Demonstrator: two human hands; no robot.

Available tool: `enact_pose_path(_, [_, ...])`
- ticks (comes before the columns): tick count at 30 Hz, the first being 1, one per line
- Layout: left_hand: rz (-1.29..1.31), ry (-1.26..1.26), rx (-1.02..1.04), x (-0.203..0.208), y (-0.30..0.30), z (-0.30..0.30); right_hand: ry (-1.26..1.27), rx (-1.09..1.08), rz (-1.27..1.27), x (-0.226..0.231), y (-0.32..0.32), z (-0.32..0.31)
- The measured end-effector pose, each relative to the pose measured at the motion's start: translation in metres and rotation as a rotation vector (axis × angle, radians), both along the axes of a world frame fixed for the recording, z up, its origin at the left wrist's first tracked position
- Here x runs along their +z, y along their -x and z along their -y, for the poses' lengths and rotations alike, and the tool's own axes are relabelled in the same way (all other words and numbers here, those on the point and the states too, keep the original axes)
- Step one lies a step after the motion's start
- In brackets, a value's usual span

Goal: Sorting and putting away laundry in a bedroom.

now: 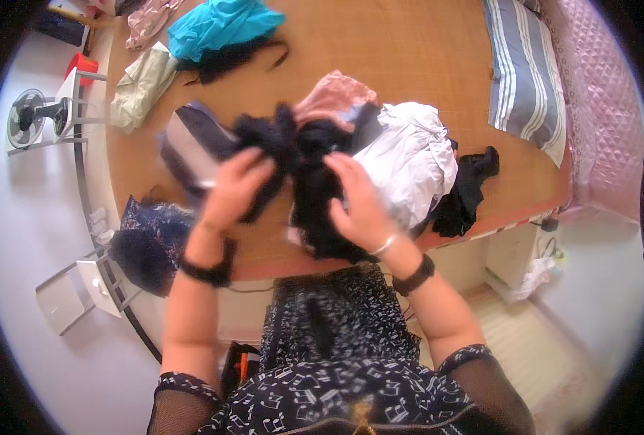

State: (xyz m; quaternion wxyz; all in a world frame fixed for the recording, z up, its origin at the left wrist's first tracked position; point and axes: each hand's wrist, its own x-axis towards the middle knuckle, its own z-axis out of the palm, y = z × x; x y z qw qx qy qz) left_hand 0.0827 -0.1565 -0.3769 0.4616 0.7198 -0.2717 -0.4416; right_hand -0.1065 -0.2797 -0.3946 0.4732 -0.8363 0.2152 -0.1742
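Over the bed's front half, my left hand (236, 187) is closed on a black garment (270, 138), which is blurred by motion along with the fingers. My right hand (364, 206) has its thumb and fingers apart, over the left side of a heap. Under its fingertips lies black clothing (315, 196). A crumpled white garment (413, 163) rests just right of that hand, and a pink garment (336, 94) sits behind it. Left of my left hand is a blurred dark garment with a pale stripe (191, 145).
The clothes lie on a bed with a brown mat (409, 43). At the far left are a turquoise garment (224, 29) and a pale green one (142, 87). Dark floral clothing (155, 225) hangs near the front-left edge. A striped pillow (525, 80) is at right, a fan (35, 116) at left.
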Motion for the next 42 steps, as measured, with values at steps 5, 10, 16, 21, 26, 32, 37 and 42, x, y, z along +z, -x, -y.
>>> enact_pose_path(5, [0.170,-0.058,-0.774,0.115,0.030,-0.032,0.012,0.607,0.158,0.088,-0.011,-0.006])
enact_pose_path(10, [0.379,-0.206,-0.739,0.180,0.038,-0.075,-0.297,0.788,0.029,0.093,0.006,-0.039])
enact_pose_path(16, [0.885,-0.432,-0.374,0.195,0.032,-0.149,-0.092,0.425,-0.058,0.110,0.025,-0.021])
enact_pose_path(21, [0.646,-0.282,-0.230,0.186,0.049,-0.202,-0.160,0.384,-0.241,0.149,0.021,-0.023])
enact_pose_path(26, [0.359,-0.026,-0.383,0.191,0.084,-0.202,-0.066,0.778,-0.007,0.159,-0.012,-0.107])
enact_pose_path(32, [0.266,0.065,-0.351,0.225,0.087,-0.249,-0.102,1.253,0.024,0.151,-0.046,-0.161])
enact_pose_path(37, [0.602,-0.232,0.004,0.218,0.078,-0.315,-0.103,0.947,-0.150,0.165,-0.061,-0.148])
enact_pose_path(42, [0.642,-0.341,0.285,0.186,0.078,-0.333,0.033,0.713,0.070,0.206,-0.088,-0.156])
